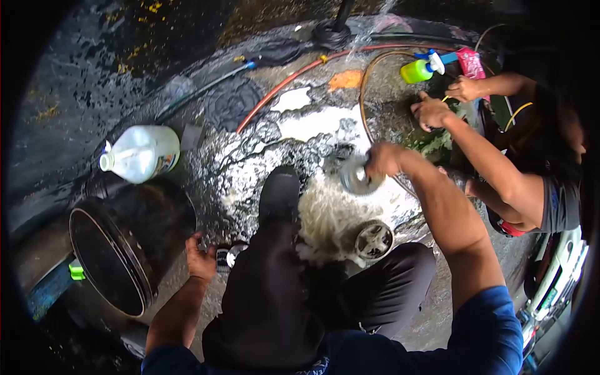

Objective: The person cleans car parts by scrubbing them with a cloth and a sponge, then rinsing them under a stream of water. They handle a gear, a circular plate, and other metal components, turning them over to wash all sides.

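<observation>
My right hand (384, 160) is closed on a round, shiny part (358, 175), blurred by motion, whose kind I cannot tell. It is over the wet floor beside a whitish, stringy heap (331, 212). Below it, close to my right knee, a round metal part with spokes (374, 240) lies against the heap. My left hand (200, 257) is low at the left with its fingers apart, holding nothing I see. Right beside it are a small black ribbed part (222, 259) and a silver round part (236, 254), partly behind my leg.
A dark drum (144, 231) lies on its side at left, near a large translucent jug (147, 153). A red hose (281, 87) crosses the wet floor. A co-worker's hands (432, 112) work at right, near a green spray bottle (417, 71) and a pink packet (470, 64).
</observation>
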A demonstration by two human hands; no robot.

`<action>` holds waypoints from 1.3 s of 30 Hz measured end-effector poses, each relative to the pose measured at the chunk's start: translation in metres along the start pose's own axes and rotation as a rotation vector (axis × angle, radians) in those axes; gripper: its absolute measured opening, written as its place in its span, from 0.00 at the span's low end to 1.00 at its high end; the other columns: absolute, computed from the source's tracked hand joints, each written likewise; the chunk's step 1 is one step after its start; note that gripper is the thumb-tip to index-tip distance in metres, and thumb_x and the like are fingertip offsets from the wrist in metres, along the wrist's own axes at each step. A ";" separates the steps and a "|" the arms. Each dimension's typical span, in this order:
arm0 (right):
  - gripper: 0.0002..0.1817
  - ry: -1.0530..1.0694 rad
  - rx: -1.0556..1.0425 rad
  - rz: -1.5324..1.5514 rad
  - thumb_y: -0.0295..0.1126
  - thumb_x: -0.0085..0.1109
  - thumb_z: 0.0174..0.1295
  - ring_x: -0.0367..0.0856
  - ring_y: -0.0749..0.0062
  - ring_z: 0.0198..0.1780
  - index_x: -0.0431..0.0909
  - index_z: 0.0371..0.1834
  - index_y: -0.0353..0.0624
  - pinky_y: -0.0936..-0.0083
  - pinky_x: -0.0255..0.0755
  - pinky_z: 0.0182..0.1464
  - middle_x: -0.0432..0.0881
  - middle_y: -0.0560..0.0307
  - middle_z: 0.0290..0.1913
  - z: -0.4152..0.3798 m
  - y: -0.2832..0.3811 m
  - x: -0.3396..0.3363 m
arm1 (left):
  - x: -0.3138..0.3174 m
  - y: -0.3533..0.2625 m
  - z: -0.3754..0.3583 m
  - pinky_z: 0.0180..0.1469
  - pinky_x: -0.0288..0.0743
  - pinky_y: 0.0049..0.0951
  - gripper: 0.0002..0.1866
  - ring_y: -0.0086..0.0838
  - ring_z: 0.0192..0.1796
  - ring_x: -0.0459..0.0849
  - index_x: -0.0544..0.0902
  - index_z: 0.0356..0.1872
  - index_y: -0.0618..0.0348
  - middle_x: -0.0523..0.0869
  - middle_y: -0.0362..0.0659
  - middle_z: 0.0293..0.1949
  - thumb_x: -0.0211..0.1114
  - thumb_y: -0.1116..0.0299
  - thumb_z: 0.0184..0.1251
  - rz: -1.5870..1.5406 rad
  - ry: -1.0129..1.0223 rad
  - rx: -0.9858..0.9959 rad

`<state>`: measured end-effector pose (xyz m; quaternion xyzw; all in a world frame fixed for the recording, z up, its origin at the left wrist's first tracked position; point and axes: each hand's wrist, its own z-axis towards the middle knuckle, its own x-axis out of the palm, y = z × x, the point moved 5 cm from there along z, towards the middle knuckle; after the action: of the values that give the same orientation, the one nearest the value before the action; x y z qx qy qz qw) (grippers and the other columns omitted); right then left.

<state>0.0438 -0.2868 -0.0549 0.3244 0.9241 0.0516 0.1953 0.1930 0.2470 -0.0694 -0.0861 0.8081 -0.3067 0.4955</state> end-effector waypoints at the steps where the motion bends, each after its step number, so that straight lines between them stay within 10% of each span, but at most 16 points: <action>1: 0.20 -0.070 -0.089 -0.045 0.45 0.58 0.55 0.82 0.66 0.24 0.83 0.24 0.35 0.70 0.75 0.27 0.83 0.49 0.24 -0.005 0.008 -0.042 | 0.000 -0.022 0.015 0.53 0.71 0.33 0.26 0.38 0.52 0.74 0.70 0.55 0.61 0.73 0.49 0.50 0.69 0.74 0.54 -0.178 0.011 -0.038; 8: 0.10 -0.841 -0.056 1.281 0.33 0.59 0.60 0.75 0.77 0.20 0.80 0.35 0.36 0.84 0.67 0.16 0.81 0.56 0.26 0.009 -0.013 -0.202 | 0.076 -0.178 0.125 0.48 0.73 0.22 0.13 0.20 0.42 0.78 0.75 0.46 0.61 0.81 0.38 0.39 0.65 0.78 0.61 -0.668 0.198 0.194; 17: 0.15 -0.945 0.000 1.384 0.42 0.67 0.56 0.70 0.79 0.20 0.81 0.37 0.44 0.81 0.59 0.17 0.76 0.62 0.25 0.013 -0.027 -0.242 | 0.110 -0.203 0.159 0.46 0.74 0.20 0.14 0.19 0.40 0.78 0.76 0.47 0.62 0.81 0.37 0.38 0.66 0.76 0.61 -0.784 0.375 0.152; 20: 0.16 -0.842 -0.157 1.634 0.42 0.58 0.64 0.81 0.61 0.42 0.75 0.49 0.45 0.58 0.74 0.44 0.82 0.52 0.43 0.012 -0.022 -0.242 | 0.111 -0.187 0.156 0.45 0.74 0.21 0.12 0.19 0.39 0.78 0.76 0.45 0.62 0.81 0.37 0.36 0.65 0.76 0.62 -0.795 0.360 0.105; 24: 0.16 -0.808 -0.293 1.868 0.41 0.45 0.70 0.78 0.50 0.52 0.72 0.53 0.44 0.39 0.66 0.56 0.80 0.47 0.51 -0.007 0.006 -0.243 | 0.111 -0.172 0.151 0.45 0.74 0.21 0.12 0.19 0.39 0.78 0.76 0.46 0.62 0.81 0.38 0.36 0.64 0.77 0.62 -0.765 0.384 0.033; 33: 0.18 -0.695 -0.474 2.052 0.45 0.38 0.69 0.76 0.52 0.53 0.70 0.51 0.47 0.47 0.72 0.47 0.78 0.46 0.52 0.008 0.002 -0.245 | 0.112 -0.167 0.151 0.46 0.74 0.21 0.12 0.19 0.40 0.78 0.77 0.47 0.63 0.81 0.38 0.37 0.65 0.74 0.63 -0.779 0.388 -0.005; 39: 0.22 -0.617 -0.788 2.193 0.37 0.43 0.63 0.74 0.48 0.57 0.67 0.57 0.36 0.42 0.68 0.59 0.75 0.42 0.56 0.009 0.017 -0.233 | 0.100 -0.174 0.163 0.46 0.74 0.21 0.13 0.19 0.39 0.78 0.77 0.48 0.65 0.81 0.38 0.36 0.65 0.75 0.63 -0.810 0.408 -0.122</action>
<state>0.2229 -0.4181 0.0168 0.8537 -0.0076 0.3891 0.3459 0.2537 -0.0026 -0.0955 -0.3619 0.8071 -0.4381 0.1605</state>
